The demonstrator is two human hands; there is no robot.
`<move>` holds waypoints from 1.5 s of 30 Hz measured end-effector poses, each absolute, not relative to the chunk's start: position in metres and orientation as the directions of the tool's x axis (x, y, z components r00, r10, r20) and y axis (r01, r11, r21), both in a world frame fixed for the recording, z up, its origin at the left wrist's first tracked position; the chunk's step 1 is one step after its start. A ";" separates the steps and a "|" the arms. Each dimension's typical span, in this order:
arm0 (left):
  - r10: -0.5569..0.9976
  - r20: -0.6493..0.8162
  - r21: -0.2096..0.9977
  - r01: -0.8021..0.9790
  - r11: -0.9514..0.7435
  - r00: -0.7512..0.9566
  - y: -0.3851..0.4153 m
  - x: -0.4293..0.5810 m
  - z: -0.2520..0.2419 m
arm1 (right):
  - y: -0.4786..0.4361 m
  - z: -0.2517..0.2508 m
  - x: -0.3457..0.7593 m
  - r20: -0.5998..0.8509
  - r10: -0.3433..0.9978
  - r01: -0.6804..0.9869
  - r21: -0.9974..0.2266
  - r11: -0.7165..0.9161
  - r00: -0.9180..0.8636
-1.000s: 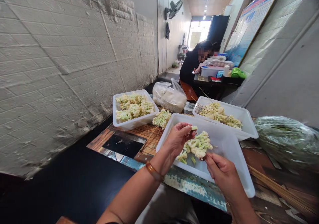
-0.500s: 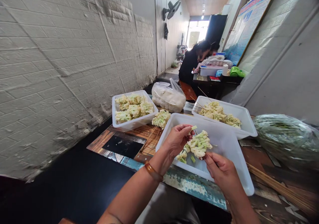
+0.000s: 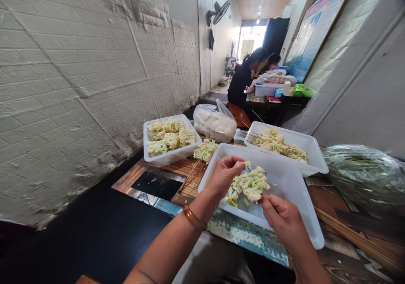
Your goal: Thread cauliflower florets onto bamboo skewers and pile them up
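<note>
My left hand (image 3: 225,176) is closed in a pinch on a small pale-green cauliflower piece (image 3: 247,164). Below and right of it, a cluster of cauliflower florets (image 3: 255,183) is threaded on a skewer, whose tip shows near the pinched piece. My right hand (image 3: 280,213) grips the skewer at the cluster's lower end; most of the stick is hidden by the fingers. Both hands are over a white plastic tray (image 3: 292,180), in which loose cauliflower bits (image 3: 232,199) lie. A finished-looking cauliflower skewer bundle (image 3: 205,150) rests on the table left of this tray.
Two more white trays, one at left (image 3: 171,158) and one at right (image 3: 313,151), hold skewered cauliflower. A knotted plastic bag (image 3: 215,124) stands between them. Bare skewers (image 3: 354,233) and a large clear bag of greens (image 3: 363,170) lie at right. A person (image 3: 242,79) sits farther back.
The pinched cauliflower piece has tilted slightly at the skewer's tip as my left fingers shifted. My right hand keeps its hold, and the view has moved only a little.
</note>
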State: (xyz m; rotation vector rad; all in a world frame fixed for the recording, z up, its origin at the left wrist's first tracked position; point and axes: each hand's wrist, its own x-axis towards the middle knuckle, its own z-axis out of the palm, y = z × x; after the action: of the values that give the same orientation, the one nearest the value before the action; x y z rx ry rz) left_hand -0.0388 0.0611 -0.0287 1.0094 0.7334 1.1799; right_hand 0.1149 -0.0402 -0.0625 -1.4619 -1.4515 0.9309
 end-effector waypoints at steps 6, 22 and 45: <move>0.958 0.065 0.915 -0.399 0.055 0.279 0.060 -0.039 -0.031 | -0.041 -0.059 0.113 0.109 0.992 0.391 -0.917 0.074 0.068; 0.927 -0.047 0.889 -0.407 0.209 0.372 0.057 -0.040 -0.030 | -0.043 -0.063 0.113 0.192 0.977 0.471 -0.873 0.127 0.093; 0.900 -0.039 0.926 -0.323 0.196 0.435 0.054 -0.043 -0.031 | -0.041 -0.060 0.112 0.276 0.958 0.587 -0.790 0.179 0.079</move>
State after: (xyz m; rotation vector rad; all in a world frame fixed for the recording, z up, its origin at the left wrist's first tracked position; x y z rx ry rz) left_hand -0.0433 0.0537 -0.0315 1.0314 0.6896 0.9577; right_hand 0.1116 -0.0413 -0.0596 -1.5073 -1.6078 0.5516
